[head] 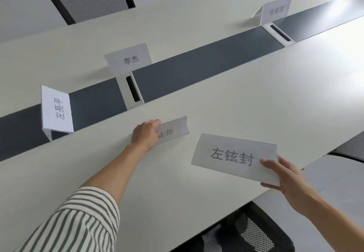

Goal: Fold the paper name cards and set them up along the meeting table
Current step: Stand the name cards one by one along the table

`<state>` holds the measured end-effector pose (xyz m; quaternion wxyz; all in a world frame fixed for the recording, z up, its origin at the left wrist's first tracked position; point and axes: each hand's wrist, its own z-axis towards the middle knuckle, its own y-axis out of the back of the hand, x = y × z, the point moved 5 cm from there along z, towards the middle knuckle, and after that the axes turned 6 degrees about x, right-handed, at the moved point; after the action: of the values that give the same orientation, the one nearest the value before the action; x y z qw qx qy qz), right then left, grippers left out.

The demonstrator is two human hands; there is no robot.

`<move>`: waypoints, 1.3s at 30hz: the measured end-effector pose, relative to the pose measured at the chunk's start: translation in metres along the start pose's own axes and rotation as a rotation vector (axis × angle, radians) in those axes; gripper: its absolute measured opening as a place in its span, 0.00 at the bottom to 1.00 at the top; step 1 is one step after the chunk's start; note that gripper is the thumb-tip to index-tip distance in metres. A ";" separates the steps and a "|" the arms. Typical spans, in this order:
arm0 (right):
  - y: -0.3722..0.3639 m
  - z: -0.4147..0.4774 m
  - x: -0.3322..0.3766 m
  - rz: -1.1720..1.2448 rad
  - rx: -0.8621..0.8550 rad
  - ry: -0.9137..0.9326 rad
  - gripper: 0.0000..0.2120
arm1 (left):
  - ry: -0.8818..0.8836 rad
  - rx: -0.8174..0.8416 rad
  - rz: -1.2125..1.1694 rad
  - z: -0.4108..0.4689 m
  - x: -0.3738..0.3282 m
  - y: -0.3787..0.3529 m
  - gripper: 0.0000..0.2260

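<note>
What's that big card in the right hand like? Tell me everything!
The card is white paper, folded, with a crease along its top edge. Three big grey printed characters fill the face toward the camera. It sits tilted, apparently lifted over the near part of the white table. The right hand pinches its lower right corner, thumb on the front, fingers behind. Nothing else seems to touch it.

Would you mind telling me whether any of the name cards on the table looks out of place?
Yes: the leftmost name card is turned sideways, its print running vertically, and it stands on the dark centre strip, while the middle card faces squarely this way.
</note>
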<state>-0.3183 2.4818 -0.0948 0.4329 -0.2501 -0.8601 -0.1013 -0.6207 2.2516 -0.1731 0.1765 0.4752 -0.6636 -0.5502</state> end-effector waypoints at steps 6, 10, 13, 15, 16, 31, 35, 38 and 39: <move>0.000 0.015 -0.007 -0.017 -0.024 -0.029 0.28 | 0.021 -0.084 0.060 0.053 0.017 0.007 0.18; -0.003 0.021 -0.010 -0.031 -0.035 -0.029 0.31 | 0.009 -0.096 0.134 0.076 0.028 0.014 0.19; -0.005 0.022 -0.010 -0.009 -0.049 -0.038 0.17 | 0.046 -0.078 0.178 0.087 0.040 0.018 0.25; -0.007 0.022 -0.010 -0.006 -0.063 -0.051 0.11 | 0.093 -0.065 0.189 0.086 0.045 0.021 0.29; -0.007 0.021 -0.010 -0.012 -0.061 -0.056 0.11 | 0.112 -0.067 0.190 0.083 0.044 0.021 0.30; -0.014 0.015 -0.012 0.006 -0.038 -0.045 0.17 | -0.025 -0.128 0.252 0.059 0.043 0.005 0.29; -0.010 0.006 -0.012 0.031 -0.069 -0.046 0.17 | -0.047 -0.121 0.246 0.060 0.044 0.008 0.29; -0.009 -0.001 -0.012 0.009 -0.063 -0.035 0.29 | -0.030 -0.110 0.274 0.057 0.043 0.011 0.32; -0.009 -0.004 -0.012 0.018 -0.061 -0.033 0.27 | -0.025 -0.133 0.271 0.055 0.039 0.014 0.32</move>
<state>-0.3145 2.4682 -0.1012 0.4117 -0.2728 -0.8613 -0.1195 -0.6876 2.2496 -0.1902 0.2718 0.3617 -0.6859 -0.5700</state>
